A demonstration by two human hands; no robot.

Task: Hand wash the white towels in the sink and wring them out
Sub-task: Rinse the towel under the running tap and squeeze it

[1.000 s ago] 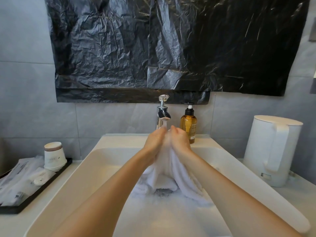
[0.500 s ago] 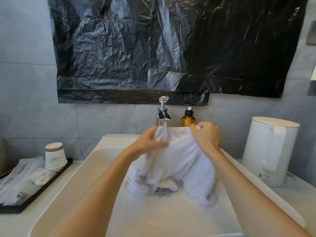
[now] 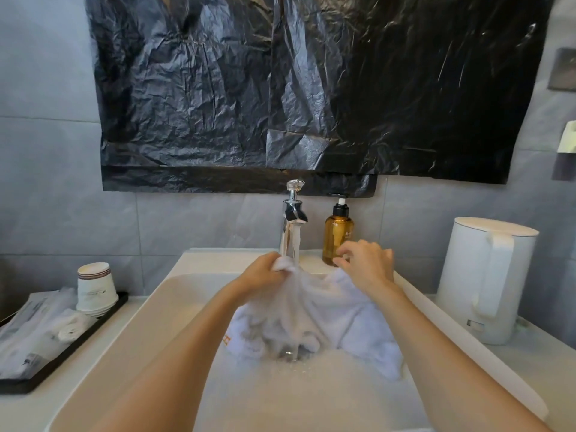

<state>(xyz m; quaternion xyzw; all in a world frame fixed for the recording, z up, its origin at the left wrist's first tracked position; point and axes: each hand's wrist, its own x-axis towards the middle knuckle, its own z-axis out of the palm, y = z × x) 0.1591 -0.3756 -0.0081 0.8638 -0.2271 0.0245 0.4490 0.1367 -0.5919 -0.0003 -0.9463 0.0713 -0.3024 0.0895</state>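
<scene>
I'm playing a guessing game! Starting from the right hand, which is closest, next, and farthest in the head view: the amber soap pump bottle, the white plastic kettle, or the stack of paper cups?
1. Amber soap pump bottle, just behind the right hand.
2. White plastic kettle, standing farther off to the right.
3. Stack of paper cups, far left.

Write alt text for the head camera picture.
A person's left hand grips a wet white towel under the running tap in a sink; the right hand is open over it. A soap bottle and white kettle stand to the right.
</scene>
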